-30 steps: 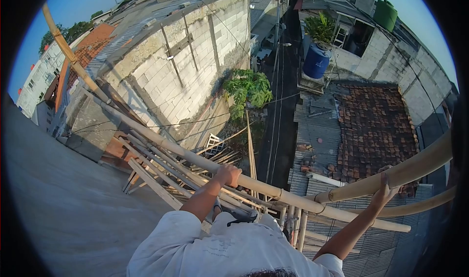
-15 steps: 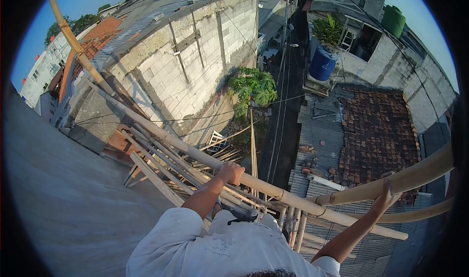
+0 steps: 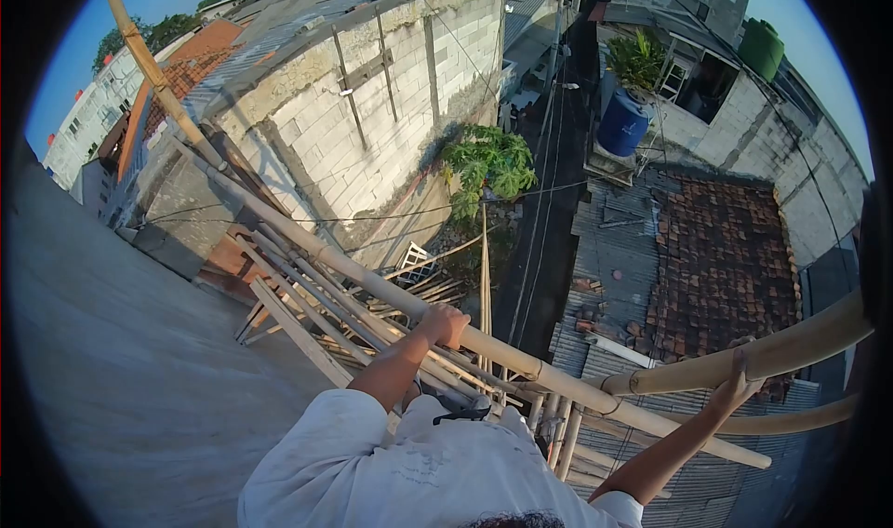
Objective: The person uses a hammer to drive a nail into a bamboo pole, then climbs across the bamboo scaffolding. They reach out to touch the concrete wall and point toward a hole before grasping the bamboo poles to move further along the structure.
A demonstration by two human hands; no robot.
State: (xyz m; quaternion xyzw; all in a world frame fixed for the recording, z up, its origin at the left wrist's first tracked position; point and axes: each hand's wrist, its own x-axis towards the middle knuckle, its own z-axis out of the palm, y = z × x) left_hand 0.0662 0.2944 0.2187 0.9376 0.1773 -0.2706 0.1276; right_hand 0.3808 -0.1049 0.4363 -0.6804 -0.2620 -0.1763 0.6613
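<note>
A long bamboo pole (image 3: 321, 249) runs across the view from upper left to lower right. My left hand (image 3: 441, 327) is wrapped over this pole near its middle. At the right, a thicker bamboo pole (image 3: 800, 349) slants up toward the right edge, and my right hand (image 3: 738, 379) grips it from below, with the fingertips over its top. The two poles meet near dark ties (image 3: 614, 402). Beneath my left arm lies a bundle of thinner bamboo poles (image 3: 349, 319). My feet are partly hidden by my shirt and arms.
Far below are a dark alley (image 3: 544, 235), a leafy plant (image 3: 493, 163), a corrugated metal roof (image 3: 605, 249) and a tiled roof (image 3: 721, 258). A block wall (image 3: 372, 109) stands ahead. A blue barrel (image 3: 624, 123) sits at the upper right. Grey wall surface (image 3: 139, 370) fills the left. Thin cables cross the alley.
The view has shifted slightly, so the buildings sit a little farther right and lower. Both hands keep their holds on the poles.
</note>
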